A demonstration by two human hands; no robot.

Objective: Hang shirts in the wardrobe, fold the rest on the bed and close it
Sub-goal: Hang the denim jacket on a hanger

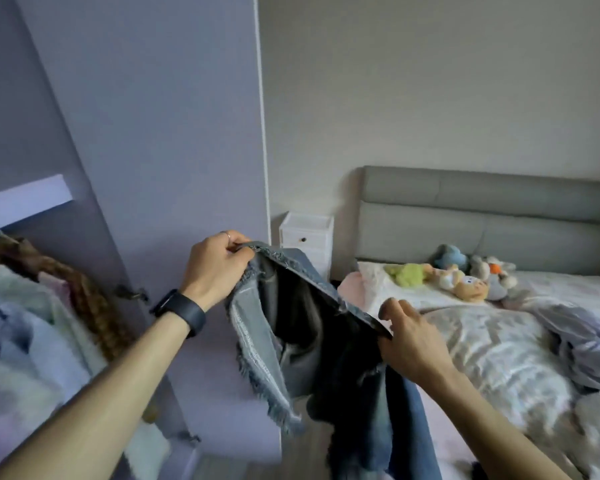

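Because it hangs in mid-air between the wardrobe and the bed, held up in front of the person, the denim garment (257, 337) is entered first.

Item 1. Denim garment, grey-blue, dark inside, frayed fringe along its edges; its type cannot be told. Judged moderately heavy, thick but limp, not slippery, not fragile. It should drape rather than hold a shape. Best hold: the firm top edge, at two spread points. Avoid the fringe, which may pull loose.

Item 1a. Left hand (219, 268): fingers and thumb pinch the upper corner of that edge.

Item 1b. Right hand (409, 337): fingers curled over the lower end of the same edge, grasping it.

Item 2. Wardrobe door (174, 133), pale lilac, standing open; hanging clothes (32, 306) packed at the left under a shelf.

Item 3. Bed (499, 348), patterned quilt, soft and uneven; judged a yielding surface for folding, so creases need pressing flat. A crumpled lilac cloth (586, 341) lies on it.

Item 4. Headboard (482, 209), grey, padded, against a plain wall.

Item 5. Drawer unit (307, 237), white, between wardrobe and bed.

Item 6. Soft toys (465, 278), clustered by the headboard.

Item 7. Wristband (181, 311), dark, on the left wrist.
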